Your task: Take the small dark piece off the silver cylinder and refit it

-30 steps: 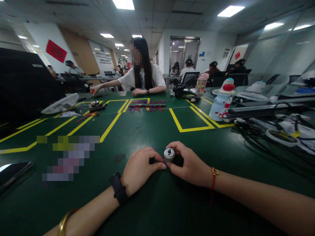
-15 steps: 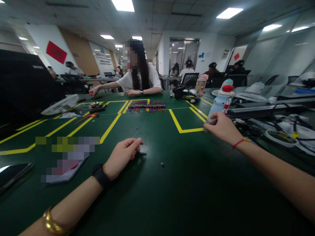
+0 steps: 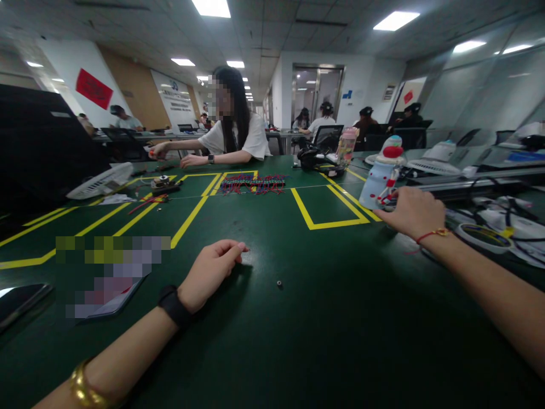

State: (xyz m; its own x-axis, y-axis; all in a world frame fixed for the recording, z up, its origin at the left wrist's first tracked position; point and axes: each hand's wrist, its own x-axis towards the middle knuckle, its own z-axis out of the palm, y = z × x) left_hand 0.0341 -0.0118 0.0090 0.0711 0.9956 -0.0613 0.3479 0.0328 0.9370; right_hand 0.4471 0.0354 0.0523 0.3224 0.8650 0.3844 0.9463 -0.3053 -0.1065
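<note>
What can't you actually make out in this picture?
- Head view: whatever the right hand may hold; its back hides the fingers.
- Small dark part on the green table: too small to identify.
- Flat item left of the left hand: pixelated.

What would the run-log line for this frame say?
left hand: resting on green table, empty | right hand: reaching beside snowman bottle, grip hidden | small ring part: loose on table
</note>
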